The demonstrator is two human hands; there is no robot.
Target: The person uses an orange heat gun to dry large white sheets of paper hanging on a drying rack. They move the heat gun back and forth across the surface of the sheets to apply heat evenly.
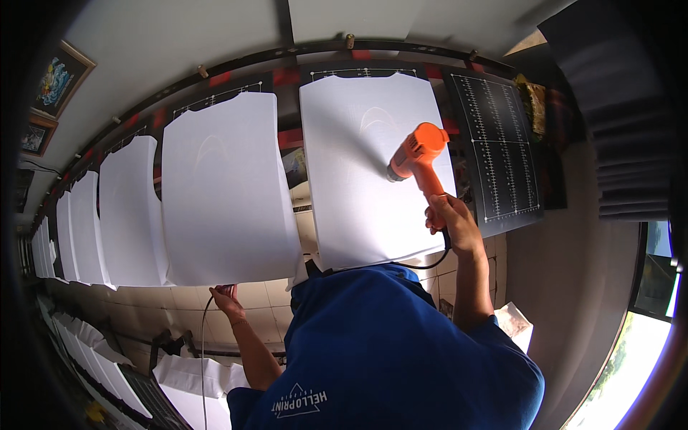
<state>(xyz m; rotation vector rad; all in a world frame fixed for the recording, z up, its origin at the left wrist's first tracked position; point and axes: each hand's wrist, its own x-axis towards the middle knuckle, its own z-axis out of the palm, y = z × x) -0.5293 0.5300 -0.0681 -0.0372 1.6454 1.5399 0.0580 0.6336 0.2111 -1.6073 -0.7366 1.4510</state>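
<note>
Covering boards [365, 69] beside wall [215, 36], white cloths [222, 201]

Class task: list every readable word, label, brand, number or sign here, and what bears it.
White lettering with a triangular logo, upside down: blue fabric shirt; wording not copied out.
White ruler-like markings: flat black rectangular board; figures too small to read.
Orange plastic heat gun: no readable text.

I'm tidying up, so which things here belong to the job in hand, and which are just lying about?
In the job:
- orange heat gun, in right hand
- white garment piece below it
- dark red item, kind unclear, in left hand

Just about:
- framed pictures
- dark curtain
</note>
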